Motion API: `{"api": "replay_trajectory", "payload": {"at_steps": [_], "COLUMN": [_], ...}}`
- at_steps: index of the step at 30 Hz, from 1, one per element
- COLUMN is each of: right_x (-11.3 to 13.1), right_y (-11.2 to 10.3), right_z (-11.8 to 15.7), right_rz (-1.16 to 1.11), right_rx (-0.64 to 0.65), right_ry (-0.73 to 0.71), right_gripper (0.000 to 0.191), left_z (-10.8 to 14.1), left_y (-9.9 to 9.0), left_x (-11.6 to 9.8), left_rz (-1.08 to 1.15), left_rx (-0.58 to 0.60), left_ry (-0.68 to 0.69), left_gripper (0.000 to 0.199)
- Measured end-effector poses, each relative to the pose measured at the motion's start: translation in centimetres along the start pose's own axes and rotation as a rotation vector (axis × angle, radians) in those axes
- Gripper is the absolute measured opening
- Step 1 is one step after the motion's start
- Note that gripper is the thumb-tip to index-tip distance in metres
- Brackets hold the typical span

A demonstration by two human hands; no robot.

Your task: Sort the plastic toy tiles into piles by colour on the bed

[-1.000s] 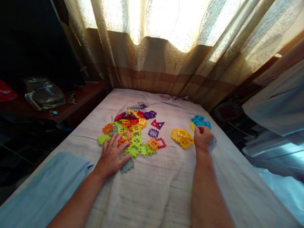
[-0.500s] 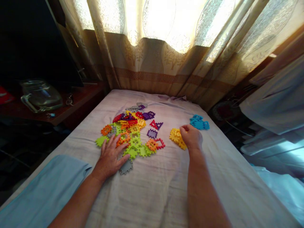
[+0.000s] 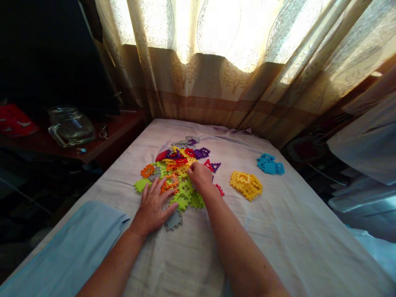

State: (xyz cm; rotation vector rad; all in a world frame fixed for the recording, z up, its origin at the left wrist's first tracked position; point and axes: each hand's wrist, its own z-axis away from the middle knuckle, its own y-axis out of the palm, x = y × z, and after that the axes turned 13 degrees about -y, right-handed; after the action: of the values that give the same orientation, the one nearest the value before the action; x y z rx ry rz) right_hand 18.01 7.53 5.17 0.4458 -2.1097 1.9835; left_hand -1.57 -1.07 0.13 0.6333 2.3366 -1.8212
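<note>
On the sheet [image 3: 278, 235], the left hand [image 3: 154, 208] lies splayed at the pile [image 3: 181, 162]; the right hand [image 3: 201, 177] bunches over it, grip unclear. I'd pinch one edge.

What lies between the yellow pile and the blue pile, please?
In the head view, only pale cloth lies between the yellow pile and blue pile.

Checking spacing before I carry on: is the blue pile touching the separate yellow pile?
No, the blue pile lies farther back and right of the yellow pile, with bare sheet between them.
</note>
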Motion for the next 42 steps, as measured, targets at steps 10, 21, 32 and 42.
{"api": "replay_trajectory", "payload": {"at_steps": [10,21,32,42], "right_x": [-4.8,-18.3,-16.7,-1.4], "right_y": [-2.6,-6.6,-7.2,-1.4], "right_z": [1.3,6.9,7.1,0.4], "right_rz": [-0.202,0.075,0.148,-0.018], "right_rx": [-0.18,-0.565,-0.453,-0.162], "right_ry": [0.015,0.256,0.208,-0.443], "right_gripper": [0.028,0.03,0.037,0.039], "left_z": [-0.1,-0.3,-0.3,-0.3], "left_y": [-0.1,0.0,0.2,0.3], "left_x": [0.1,0.3,0.4,0.5], "left_rz": [-0.004,-0.029,-0.021,0.04], "left_rx": [0.012,-0.001,-0.015,-0.069], "left_ry": [-0.003,-0.005,-0.01,-0.023], "left_gripper": [0.045,0.044,0.043,0.042]}}
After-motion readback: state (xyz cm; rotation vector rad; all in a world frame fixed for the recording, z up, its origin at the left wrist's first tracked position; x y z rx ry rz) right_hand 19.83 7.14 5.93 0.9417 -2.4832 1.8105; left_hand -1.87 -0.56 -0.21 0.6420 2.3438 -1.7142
